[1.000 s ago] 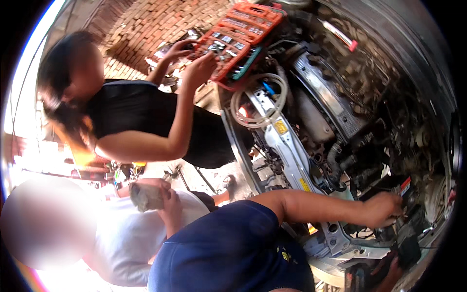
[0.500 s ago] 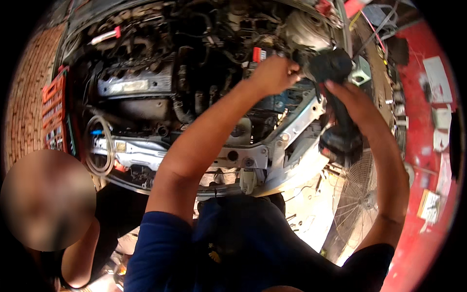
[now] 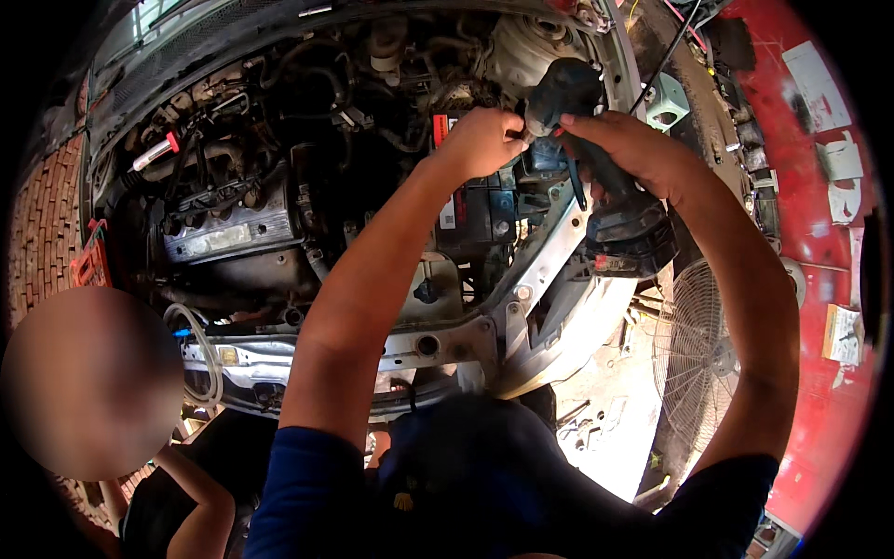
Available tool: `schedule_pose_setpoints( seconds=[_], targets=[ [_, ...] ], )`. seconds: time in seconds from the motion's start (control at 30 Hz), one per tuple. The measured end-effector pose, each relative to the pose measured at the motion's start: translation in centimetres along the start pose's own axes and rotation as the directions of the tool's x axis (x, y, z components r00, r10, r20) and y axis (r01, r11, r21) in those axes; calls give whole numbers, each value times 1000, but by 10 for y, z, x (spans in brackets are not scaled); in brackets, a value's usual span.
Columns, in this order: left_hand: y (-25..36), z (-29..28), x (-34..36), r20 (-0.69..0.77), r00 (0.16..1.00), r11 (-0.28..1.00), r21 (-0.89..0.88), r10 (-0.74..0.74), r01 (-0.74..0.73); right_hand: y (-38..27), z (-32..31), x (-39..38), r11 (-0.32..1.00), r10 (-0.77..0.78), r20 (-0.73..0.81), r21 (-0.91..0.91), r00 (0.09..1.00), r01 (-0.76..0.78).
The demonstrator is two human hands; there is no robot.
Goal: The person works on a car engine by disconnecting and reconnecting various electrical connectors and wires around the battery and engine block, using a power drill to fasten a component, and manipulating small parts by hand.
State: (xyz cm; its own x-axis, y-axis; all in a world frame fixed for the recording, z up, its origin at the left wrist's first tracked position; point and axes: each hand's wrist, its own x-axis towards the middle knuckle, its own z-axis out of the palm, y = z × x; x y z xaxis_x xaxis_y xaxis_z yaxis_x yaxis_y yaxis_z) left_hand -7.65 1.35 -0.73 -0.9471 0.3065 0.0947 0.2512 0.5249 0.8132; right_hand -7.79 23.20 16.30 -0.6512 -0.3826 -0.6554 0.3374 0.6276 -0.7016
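I lean over an open car engine bay [image 3: 279, 186]. My right hand [image 3: 633, 154] grips the handle of a dark cordless power tool [image 3: 596, 168], its battery end pointing down toward me. My left hand [image 3: 480, 140] is closed at the tool's nose, fingers pinched on its tip, above the black car battery [image 3: 475, 210]. The tip itself is hidden by my fingers.
A silver engine cover [image 3: 219, 233] lies left of my arm, the front crossmember [image 3: 428, 345] below it. Another person crouches at lower left [image 3: 177, 494]. An orange tool case [image 3: 88, 265] sits at far left, a standing fan [image 3: 698, 354] on the floor right, a red wall [image 3: 819, 186] beyond.
The view swung from the side of the car to above the engine bay. Both hands have come together on the power tool and now sit slightly lower and more central.
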Motion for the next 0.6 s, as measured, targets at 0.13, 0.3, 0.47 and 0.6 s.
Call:
schedule_pose_setpoints(
  seconds=[0.13, 0.3, 0.47, 0.6],
  targets=[
    [-9, 1, -2, -47, 996, 993, -80, 79, -83, 6, 8, 13, 1000, -7, -59, 24, 998, 8],
    [-13, -6, -43, -222, 975, 998, -57, 6, -19, -3, 9, 13, 996, 23, -106, -83, 994, -31],
    [-34, 14, -71, -278, 895, 901, 361, 350, -240, -9, 12, 13, 986, 16, -71, -166, 997, -27],
    [-29, 21, -61, -266, 918, 904, 389, 294, -177, -3, 3, 18, 962, 11, -53, -271, 999, -25]
  ],
)
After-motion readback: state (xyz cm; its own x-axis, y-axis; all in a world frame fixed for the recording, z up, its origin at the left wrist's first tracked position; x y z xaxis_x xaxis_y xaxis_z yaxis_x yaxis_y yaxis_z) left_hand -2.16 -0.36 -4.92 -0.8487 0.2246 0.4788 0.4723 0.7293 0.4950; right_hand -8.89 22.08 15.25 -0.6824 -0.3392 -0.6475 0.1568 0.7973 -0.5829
